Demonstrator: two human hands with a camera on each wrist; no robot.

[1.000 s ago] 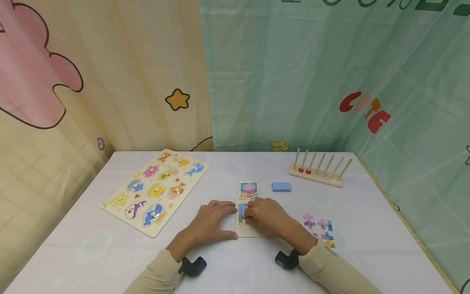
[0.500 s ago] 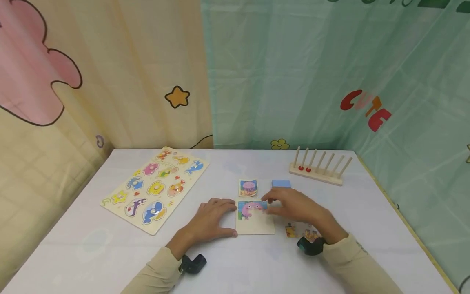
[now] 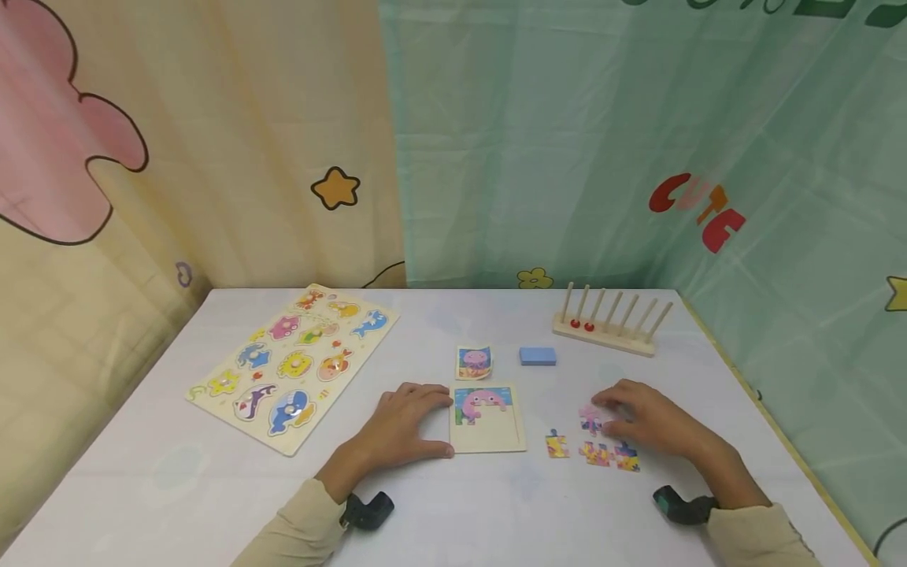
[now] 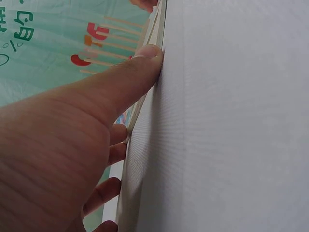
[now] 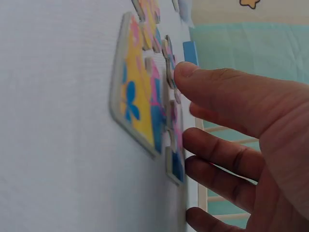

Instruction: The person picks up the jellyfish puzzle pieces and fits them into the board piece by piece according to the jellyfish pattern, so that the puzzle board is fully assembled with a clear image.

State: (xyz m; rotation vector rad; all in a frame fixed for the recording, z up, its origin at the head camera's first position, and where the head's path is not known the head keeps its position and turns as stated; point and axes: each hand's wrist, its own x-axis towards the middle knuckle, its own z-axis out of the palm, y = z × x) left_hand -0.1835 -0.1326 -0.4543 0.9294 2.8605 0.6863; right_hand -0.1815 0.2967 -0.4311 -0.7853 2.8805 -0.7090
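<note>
My left hand [image 3: 400, 425] rests at the left edge of a square jigsaw board [image 3: 489, 437], thumb and fingers spread along that edge. In the left wrist view, the thumb [image 4: 137, 67] touches the board's rim. Joined pieces showing part of a pink octopus fill the board's upper portion; bare wood shows below. My right hand [image 3: 655, 425] is over loose puzzle pieces [image 3: 591, 420] on the right, thumb and fingers apart. A yellow and blue corner piece [image 5: 137, 96] lies close to this hand in the right wrist view. Whether its fingertips touch a piece is unclear.
Above the board lie a small octopus picture card [image 3: 473, 363] and a blue block [image 3: 538, 357]. A wooden peg rack [image 3: 605, 339] with red beads stands at the back right. A sea-animal knob puzzle [image 3: 294, 370] lies on the left. Another yellow piece [image 3: 557, 446] lies right of the board.
My right hand has left the board's upper row and moved right to the loose pieces. More of the octopus picture on the board is now uncovered. My left hand has stayed at the board's edge.
</note>
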